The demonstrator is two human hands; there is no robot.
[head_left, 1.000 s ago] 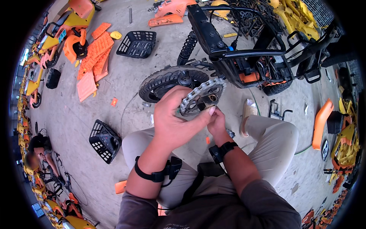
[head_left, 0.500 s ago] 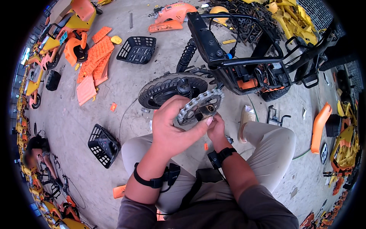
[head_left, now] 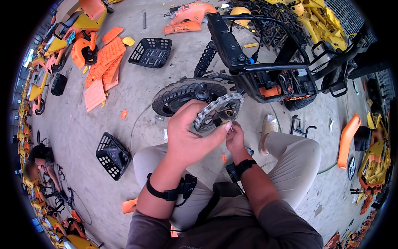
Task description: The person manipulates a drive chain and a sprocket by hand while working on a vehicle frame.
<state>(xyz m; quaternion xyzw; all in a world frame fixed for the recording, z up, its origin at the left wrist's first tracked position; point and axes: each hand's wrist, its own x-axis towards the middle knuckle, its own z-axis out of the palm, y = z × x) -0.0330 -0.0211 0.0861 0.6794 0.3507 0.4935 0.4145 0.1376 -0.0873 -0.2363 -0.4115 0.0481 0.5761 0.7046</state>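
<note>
My left hand [head_left: 185, 132] is closed round a chainring [head_left: 208, 110] with a metal chain running along its teeth, held tilted above my knees. Its thumb presses against the dark crank arm [head_left: 225, 116], which has a round hole at its end. My right hand [head_left: 236, 140] is just below that end, fingers curled and pinched together close to the left thumb tip. Whatever lies between those fingers is too small or hidden to make out. Behind the chainring is a wheel with a black tyre [head_left: 163, 103], part of a stripped black scooter frame [head_left: 265, 66].
Black baskets [head_left: 151, 52] [head_left: 112, 155] lie on the concrete floor to the left, near orange panels [head_left: 105, 62]. An orange curved part [head_left: 349, 139] lies at right. Yellow parts [head_left: 321, 25] are heaped at the far right. Another person [head_left: 43, 159] works low at far left.
The chainring has risen slightly and tilted a little in my left hand. My right fingers have shifted slightly below the crank arm. The view has moved a little.
</note>
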